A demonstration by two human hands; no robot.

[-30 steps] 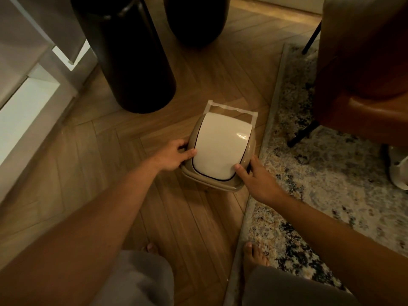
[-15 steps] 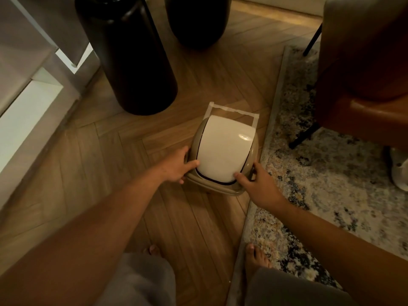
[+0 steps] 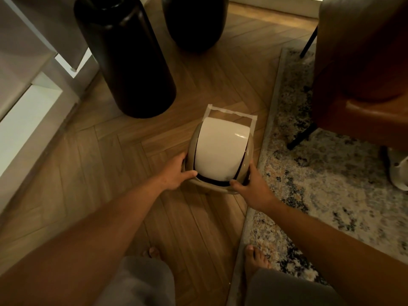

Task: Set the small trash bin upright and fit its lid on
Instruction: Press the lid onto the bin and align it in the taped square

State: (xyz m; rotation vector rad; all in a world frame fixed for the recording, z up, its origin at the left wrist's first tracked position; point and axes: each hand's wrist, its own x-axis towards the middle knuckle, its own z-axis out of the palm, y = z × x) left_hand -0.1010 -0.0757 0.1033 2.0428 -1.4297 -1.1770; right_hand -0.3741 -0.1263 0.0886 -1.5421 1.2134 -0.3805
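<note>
The small trash bin (image 3: 248, 155) stood upright on the wooden floor (image 3: 106, 164), just beside the left edge of the patterned rug (image 3: 320, 173), with its lid (image 3: 218, 151) seated on top; the cream swing flap faced the camera. The left hand (image 3: 174, 175) was curled around the lid's left rim, thumb laid along the near edge. The right hand (image 3: 254, 184) gripped the right rim, its thumb pressed at the flap's near corner. White tape (image 3: 229, 111) marked the floor at the bin's far side. A tall black vase (image 3: 123, 62) stood beyond, toward the floor's far left, and a brown chair (image 3: 362, 62) occupied the rug's far corner.
</note>
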